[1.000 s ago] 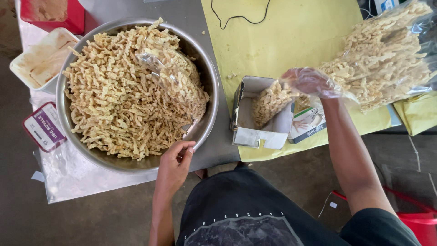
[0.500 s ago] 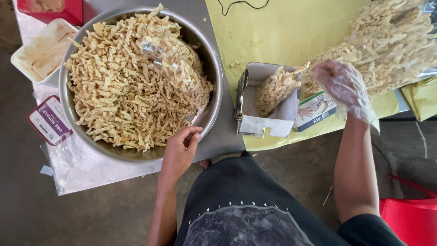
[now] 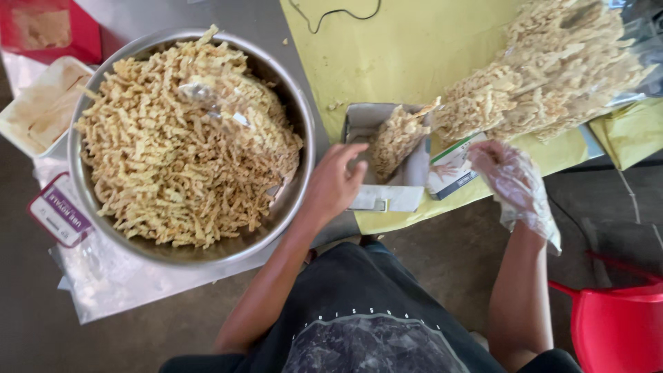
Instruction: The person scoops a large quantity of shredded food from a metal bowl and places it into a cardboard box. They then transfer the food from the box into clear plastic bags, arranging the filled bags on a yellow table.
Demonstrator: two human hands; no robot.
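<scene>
Steel gleams at the left of the frame, where a wide metal bowl [image 3: 190,138] is heaped with pale fried snack strips, a clear plastic scoop half buried near its top; at centre a small open cardboard box [image 3: 387,162] sits on the yellow tabletop [image 3: 387,62], a portion of strips already inside; the bare left hand [image 3: 336,181] rests against the box's near left edge, fingers loosely spread, gripping nothing firmly; the right hand [image 3: 514,183], in a thin clear plastic glove, hovers open and empty at the lower right of the box, just beside a printed carton flap [image 3: 452,169]; a large clear bag of strips [image 3: 552,69] spills from the upper right toward the box. Judging from this, the brittle strips could snap or scatter over the tabletop edge if the light box tips under the left hand's push.
</scene>
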